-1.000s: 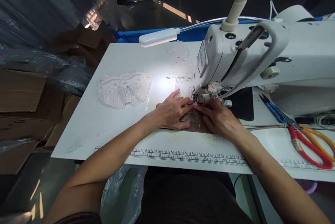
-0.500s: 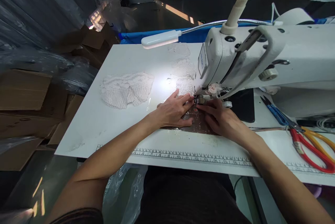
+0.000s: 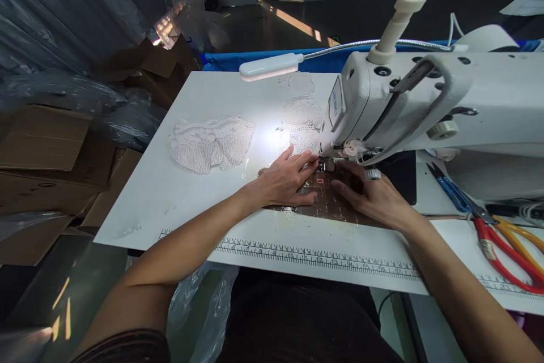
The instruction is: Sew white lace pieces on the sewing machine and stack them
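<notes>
My left hand [image 3: 291, 179] lies on a shiny brown sheet [image 3: 327, 207] on the table, fingers spread, its fingertips close to the metal presser foot [image 3: 326, 165] of a white sewing machine [image 3: 361, 97]. On the other side of the foot is my right hand [image 3: 372, 193], its thumb stretched over the sheet and apart from the index finger; the remaining fingers are partly hidden. Whatever lies under the foot cannot be made out. White lace pieces [image 3: 302, 108] lie behind my left hand, and a larger gathered white lace piece [image 3: 211, 145] is to its left.
A lamp [image 3: 271, 67] on a bendable neck shines on the white table [image 3: 144, 204]. Blue-handled snips [image 3: 450, 187] and red-handled scissors [image 3: 505, 258] lie at the right. A printed ruler [image 3: 293, 256] runs along the front edge. Cardboard boxes [image 3: 46, 153] stand left.
My right hand has drawn back to the right, its fingertips farther from the front of the presser foot. My left hand keeps its place on the brown sheet. The whole view has shifted slightly.
</notes>
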The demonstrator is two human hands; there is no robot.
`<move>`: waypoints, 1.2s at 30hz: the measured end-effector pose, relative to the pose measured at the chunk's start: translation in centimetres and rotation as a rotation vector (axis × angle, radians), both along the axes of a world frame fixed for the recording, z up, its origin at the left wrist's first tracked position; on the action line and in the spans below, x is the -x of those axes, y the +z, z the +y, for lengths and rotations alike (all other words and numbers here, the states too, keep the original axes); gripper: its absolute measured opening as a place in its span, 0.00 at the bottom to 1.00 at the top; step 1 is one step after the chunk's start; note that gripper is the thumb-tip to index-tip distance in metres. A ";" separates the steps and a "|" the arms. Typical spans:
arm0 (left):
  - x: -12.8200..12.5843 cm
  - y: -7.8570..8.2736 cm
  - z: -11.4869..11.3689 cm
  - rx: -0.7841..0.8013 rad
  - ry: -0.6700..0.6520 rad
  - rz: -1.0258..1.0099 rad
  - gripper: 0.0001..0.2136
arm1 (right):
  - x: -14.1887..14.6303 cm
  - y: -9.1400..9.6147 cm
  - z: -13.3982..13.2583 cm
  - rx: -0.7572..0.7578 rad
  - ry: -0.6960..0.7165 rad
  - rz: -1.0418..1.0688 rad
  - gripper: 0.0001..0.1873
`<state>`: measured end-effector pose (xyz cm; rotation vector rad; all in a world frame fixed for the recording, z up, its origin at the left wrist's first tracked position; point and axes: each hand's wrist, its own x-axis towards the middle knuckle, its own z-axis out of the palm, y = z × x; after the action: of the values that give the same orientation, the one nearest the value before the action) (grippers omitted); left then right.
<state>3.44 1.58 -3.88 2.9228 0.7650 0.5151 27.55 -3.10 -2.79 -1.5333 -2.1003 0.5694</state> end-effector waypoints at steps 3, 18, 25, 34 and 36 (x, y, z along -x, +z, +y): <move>0.1 -0.1 -0.1 0.040 0.007 -0.005 0.28 | 0.1 -0.8 -0.3 -0.135 -0.048 -0.046 0.16; -0.3 1.1 -1.0 0.066 0.252 0.189 0.33 | 0.0 -2.8 0.0 -0.253 -0.021 -0.153 0.20; -0.8 4.3 -3.3 0.026 0.451 0.335 0.23 | -0.1 -1.1 0.0 -0.182 -0.107 0.011 0.12; 1.0 2.9 7.0 -0.071 0.120 0.278 0.15 | -0.9 0.1 0.1 -0.025 -0.194 0.259 0.12; 1.6 2.5 7.0 -0.102 0.204 0.294 0.17 | -1.4 0.2 0.3 -0.003 -0.221 0.373 0.12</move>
<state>1.81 8.62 -1.37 3.0723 1.1109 0.1382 28.91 -2.77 -2.63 -1.4987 -1.6301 0.7067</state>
